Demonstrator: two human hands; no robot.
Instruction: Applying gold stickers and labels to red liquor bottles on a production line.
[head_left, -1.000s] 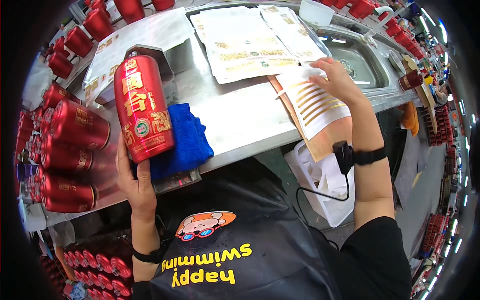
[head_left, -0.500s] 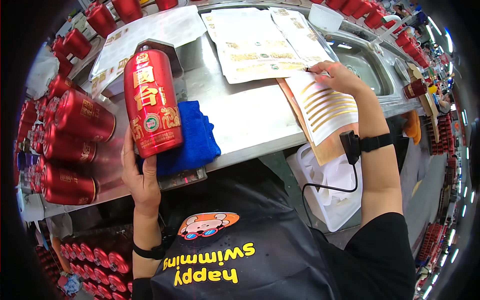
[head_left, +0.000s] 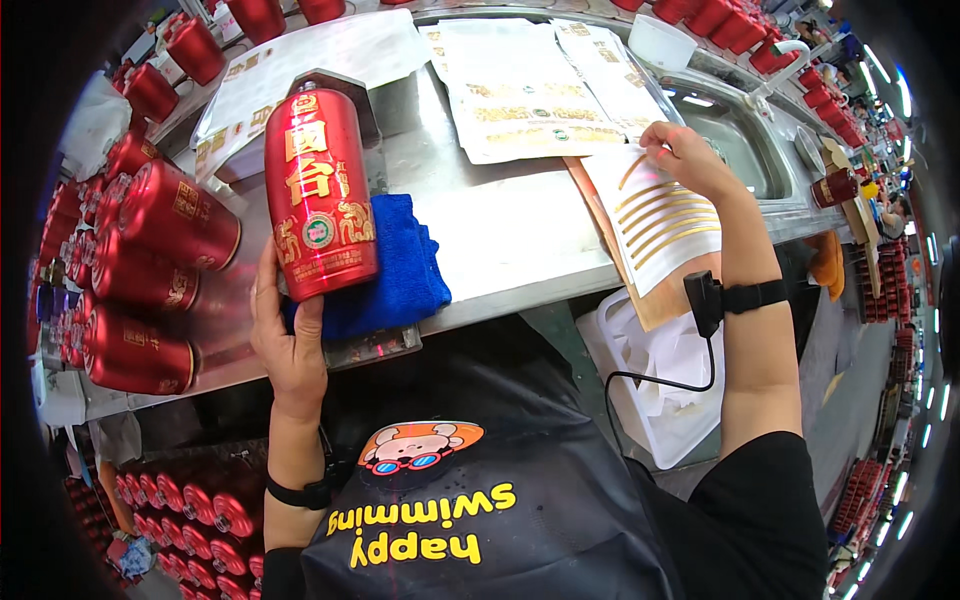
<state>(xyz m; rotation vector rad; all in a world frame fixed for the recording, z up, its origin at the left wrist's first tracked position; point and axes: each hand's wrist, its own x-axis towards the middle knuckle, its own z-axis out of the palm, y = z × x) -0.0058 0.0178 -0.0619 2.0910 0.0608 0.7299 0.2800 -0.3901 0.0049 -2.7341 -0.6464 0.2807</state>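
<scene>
A red bottle (head_left: 322, 190) with gold lettering and a round green emblem lies with its neck pointing away from me, its far end in a dark angled holder (head_left: 345, 84). My left hand (head_left: 290, 345) cups its near base, thumb and fingers around it. Under and beside the bottle is a folded blue cloth (head_left: 412, 265). On the right, a white sheet (head_left: 665, 225) of curved gold strips lies over a tan backing sheet (head_left: 655, 306) at the table edge. My right hand (head_left: 690, 160) pinches the end of the topmost gold strip (head_left: 631, 173), which stands tilted from the rest.
White label sheets (head_left: 520, 90) lie at the back, near a sink (head_left: 735, 140) and a white tub (head_left: 660, 42). Several red bottles (head_left: 140, 350) crowd the left side. Below the table edge, a white bin (head_left: 660, 400) holds paper scraps.
My right hand has shifted slightly right at the sheet's top, and the topmost gold strip now slants up toward its fingertips. My left hand stays at the bottle base; the view has shifted slightly.
</scene>
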